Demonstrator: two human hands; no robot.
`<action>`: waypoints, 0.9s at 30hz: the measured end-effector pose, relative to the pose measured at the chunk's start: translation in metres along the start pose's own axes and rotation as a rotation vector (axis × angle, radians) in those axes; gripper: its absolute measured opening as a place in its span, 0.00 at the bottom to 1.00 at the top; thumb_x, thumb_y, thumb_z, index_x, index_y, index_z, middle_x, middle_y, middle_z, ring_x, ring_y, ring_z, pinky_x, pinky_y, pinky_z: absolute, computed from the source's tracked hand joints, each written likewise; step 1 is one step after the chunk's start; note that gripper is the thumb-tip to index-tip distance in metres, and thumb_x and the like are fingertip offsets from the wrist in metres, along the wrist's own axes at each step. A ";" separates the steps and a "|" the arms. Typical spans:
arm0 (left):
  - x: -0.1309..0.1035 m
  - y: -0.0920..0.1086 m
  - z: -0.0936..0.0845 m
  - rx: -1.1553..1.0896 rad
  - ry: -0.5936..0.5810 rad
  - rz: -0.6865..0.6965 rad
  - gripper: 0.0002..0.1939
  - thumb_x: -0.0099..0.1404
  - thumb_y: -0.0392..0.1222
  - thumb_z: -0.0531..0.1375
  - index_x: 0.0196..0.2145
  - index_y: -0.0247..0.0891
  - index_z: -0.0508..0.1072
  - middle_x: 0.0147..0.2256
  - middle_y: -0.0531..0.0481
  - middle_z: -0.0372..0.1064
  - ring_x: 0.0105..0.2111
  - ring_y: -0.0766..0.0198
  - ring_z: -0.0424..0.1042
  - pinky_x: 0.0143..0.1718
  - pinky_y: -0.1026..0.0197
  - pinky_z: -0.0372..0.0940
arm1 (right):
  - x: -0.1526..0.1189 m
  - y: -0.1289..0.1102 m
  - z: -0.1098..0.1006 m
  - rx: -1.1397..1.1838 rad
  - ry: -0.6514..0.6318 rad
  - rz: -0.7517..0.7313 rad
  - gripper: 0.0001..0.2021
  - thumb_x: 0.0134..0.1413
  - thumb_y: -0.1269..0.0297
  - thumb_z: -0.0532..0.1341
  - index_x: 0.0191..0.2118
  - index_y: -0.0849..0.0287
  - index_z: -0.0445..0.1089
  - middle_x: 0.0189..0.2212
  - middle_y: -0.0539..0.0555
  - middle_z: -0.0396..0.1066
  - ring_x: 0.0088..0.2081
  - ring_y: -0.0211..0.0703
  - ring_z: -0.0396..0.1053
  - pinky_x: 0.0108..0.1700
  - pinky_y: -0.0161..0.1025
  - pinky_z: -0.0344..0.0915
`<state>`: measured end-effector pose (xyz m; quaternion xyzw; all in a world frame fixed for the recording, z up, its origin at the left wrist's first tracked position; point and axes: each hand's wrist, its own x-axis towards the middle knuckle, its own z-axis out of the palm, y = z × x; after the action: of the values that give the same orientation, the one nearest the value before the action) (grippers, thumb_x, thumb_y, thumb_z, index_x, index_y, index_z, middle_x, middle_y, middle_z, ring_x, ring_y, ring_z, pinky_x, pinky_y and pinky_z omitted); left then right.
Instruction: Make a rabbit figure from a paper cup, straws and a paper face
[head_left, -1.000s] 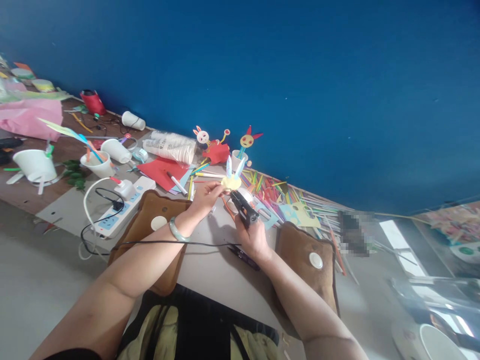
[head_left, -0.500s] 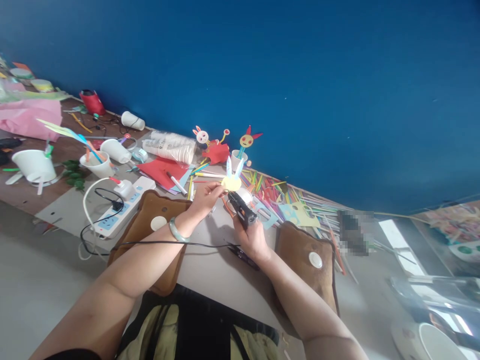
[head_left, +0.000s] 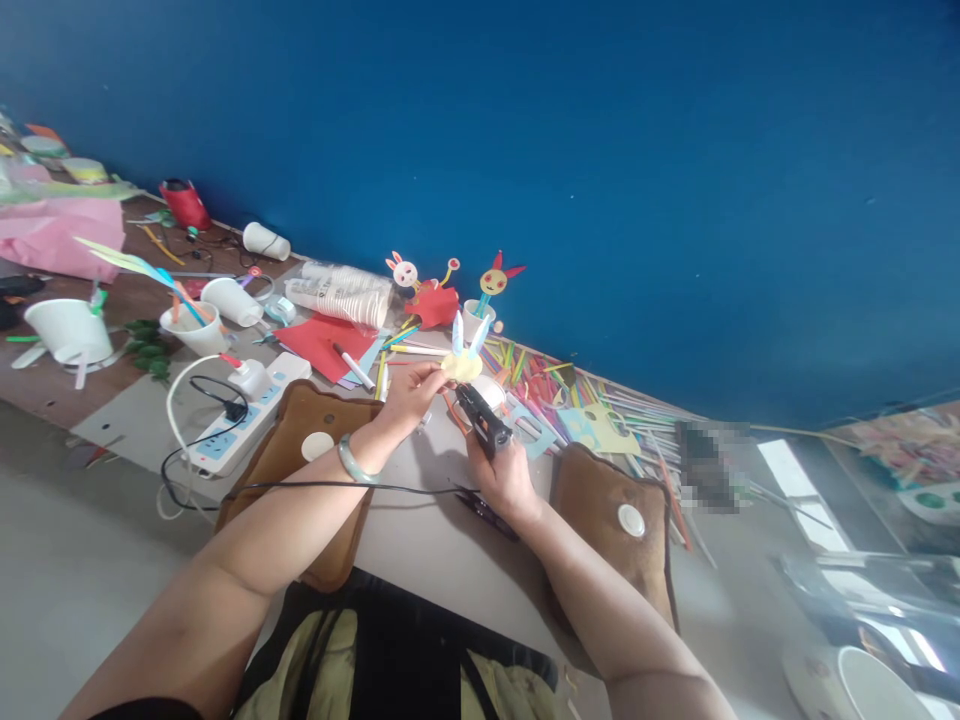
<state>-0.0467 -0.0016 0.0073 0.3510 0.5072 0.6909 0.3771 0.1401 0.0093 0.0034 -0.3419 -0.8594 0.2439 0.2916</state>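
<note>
Between thumb and fingers, my left hand [head_left: 411, 397] pinches the edge of a yellow paper rabbit head [head_left: 461, 366] with light blue ears. My right hand [head_left: 504, 480] is wrapped round a black glue gun [head_left: 484, 420], its nozzle end close beside the lower edge of the rabbit head. Whether the nozzle touches the paper I cannot tell. A black cable [head_left: 337, 487] runs across the table past both wrists. Behind the rabbit head stands a white paper cup [head_left: 478, 322] bearing a yellow face [head_left: 493, 282] with red ears.
A white power strip [head_left: 251, 415] with plugs lies at left. Brown cushion-like pads [head_left: 611, 510] flank my hands. Stacked paper cups [head_left: 337, 300], red paper [head_left: 311, 345] and many coloured strips [head_left: 525, 375] line the blue wall. Several cups stand farther left.
The rabbit head has tilted very slightly in my left fingers. Both hands and the glue gun stay nearly where they were.
</note>
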 end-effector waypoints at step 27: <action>-0.001 0.002 0.002 -0.025 0.007 -0.009 0.12 0.56 0.49 0.65 0.26 0.37 0.79 0.26 0.47 0.78 0.30 0.61 0.76 0.35 0.59 0.69 | -0.001 0.003 0.001 -0.039 0.047 0.030 0.14 0.65 0.61 0.54 0.49 0.61 0.71 0.38 0.65 0.78 0.39 0.57 0.78 0.41 0.50 0.75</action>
<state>-0.0445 -0.0017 0.0093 0.3417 0.5013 0.6967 0.3827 0.1412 0.0103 0.0009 -0.3657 -0.8517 0.2235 0.3014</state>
